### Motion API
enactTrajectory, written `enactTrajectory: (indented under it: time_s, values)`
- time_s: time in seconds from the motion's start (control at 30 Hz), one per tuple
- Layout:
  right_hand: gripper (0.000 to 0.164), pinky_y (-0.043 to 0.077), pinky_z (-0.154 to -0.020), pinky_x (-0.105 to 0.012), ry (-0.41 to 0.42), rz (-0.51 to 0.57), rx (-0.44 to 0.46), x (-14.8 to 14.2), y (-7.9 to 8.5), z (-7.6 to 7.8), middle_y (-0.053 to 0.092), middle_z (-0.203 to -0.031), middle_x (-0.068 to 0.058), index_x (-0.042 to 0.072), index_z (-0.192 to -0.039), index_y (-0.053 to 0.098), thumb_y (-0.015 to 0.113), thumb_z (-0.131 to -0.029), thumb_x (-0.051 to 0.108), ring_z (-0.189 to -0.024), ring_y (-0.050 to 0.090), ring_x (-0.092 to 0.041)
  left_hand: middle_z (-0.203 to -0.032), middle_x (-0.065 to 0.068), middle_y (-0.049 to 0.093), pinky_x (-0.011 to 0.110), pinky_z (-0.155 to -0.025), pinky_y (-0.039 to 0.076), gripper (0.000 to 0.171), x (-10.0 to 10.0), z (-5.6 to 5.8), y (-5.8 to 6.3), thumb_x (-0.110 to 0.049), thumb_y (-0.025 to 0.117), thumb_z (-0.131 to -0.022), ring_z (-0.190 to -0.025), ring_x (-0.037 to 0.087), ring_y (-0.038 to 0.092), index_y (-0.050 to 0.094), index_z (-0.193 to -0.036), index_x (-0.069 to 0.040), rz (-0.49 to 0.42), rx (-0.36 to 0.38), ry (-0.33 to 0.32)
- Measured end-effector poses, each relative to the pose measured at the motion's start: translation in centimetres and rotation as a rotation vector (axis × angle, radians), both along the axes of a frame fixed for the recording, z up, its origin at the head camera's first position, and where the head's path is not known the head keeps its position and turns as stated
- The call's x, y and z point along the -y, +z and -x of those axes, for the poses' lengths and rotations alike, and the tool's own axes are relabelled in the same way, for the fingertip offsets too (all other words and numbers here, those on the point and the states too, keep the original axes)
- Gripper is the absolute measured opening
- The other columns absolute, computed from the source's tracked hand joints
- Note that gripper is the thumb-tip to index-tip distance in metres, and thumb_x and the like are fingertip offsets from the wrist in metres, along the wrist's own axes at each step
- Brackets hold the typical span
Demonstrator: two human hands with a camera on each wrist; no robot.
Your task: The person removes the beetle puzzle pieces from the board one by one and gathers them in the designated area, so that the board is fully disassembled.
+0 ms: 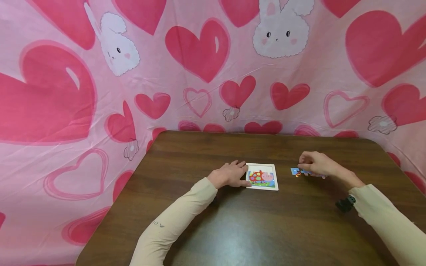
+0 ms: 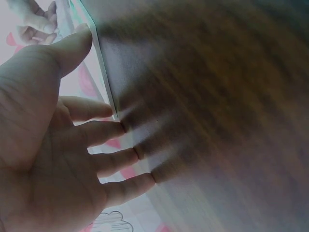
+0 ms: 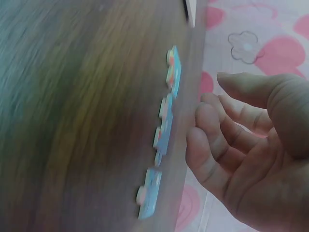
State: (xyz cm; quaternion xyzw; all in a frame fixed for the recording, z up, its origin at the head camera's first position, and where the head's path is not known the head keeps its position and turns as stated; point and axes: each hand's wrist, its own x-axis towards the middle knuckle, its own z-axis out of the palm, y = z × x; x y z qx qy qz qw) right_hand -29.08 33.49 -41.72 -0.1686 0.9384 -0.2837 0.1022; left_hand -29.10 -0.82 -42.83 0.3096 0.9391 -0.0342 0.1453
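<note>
A white-framed jigsaw tray [image 1: 268,168] lies on the table, its lower part filled with a picture of a red spotted animal with a pink face [image 1: 267,176]; a strip at the top is bare white. My left hand [image 1: 230,174] rests at the tray's left side with fingers spread, its thumb at the tray edge [image 2: 102,67] in the left wrist view. To the right, several loose blue puzzle pieces [image 1: 294,171] lie in a row, and my right hand [image 1: 317,163] hovers over them. Its fingers are loosely bent, and nothing shows between thumb and fingertips in the right wrist view.
The dark wooden table [image 1: 213,225] extends toward me and to both sides. Behind it hangs a pink cloth [image 1: 206,122] printed with hearts and rabbits. A black device [image 1: 346,204] is strapped at the right wrist, beside the cream sleeve.
</note>
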Motion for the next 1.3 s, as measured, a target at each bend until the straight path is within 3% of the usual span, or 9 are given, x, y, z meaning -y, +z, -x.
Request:
enactTrajectory:
  time_s: [0.63, 1.0, 1.3]
  values:
    - [0.022, 0.049, -0.047, -0.036, 0.039, 0.14, 0.056, 4.5, -0.3, 0.3, 0.059, -0.072, -0.013, 0.007, -0.103, 0.057, 0.064, -0.088, 0.022, -0.053, 0.055, -0.023, -0.154, 0.001, 0.022, 0.05, -0.108, 0.024, 0.083, 0.0, 0.0, -0.1, -0.067, 0.049, -0.081, -0.14, 0.027, 0.02, 0.028, -0.147, -0.021, 0.001, -0.003, 0.0]
    - [0.022, 0.045, -0.039, -0.036, 0.066, 0.112, 0.049, 7.1, -0.7, 0.9, 0.059, -0.073, -0.011, 0.01, -0.103, 0.06, 0.064, -0.088, 0.024, -0.05, 0.054, -0.021, -0.153, 0.003, 0.023, 0.051, -0.108, 0.025, 0.082, -0.1, -0.1, 0.0, -0.066, 0.048, -0.082, -0.139, 0.029, 0.021, 0.029, -0.146, -0.019, -0.002, -0.016, -0.016]
    - [0.021, 0.045, -0.042, -0.033, 0.108, 0.114, 0.048, 8.9, -0.6, 1.1, 0.059, -0.069, -0.01, 0.011, -0.102, 0.061, 0.065, -0.087, 0.025, -0.05, 0.055, -0.021, -0.153, 0.002, 0.024, 0.05, -0.107, 0.026, 0.083, 0.0, 0.1, -0.2, -0.068, 0.048, -0.081, -0.139, 0.029, 0.022, 0.03, -0.146, -0.02, -0.003, -0.022, -0.008]
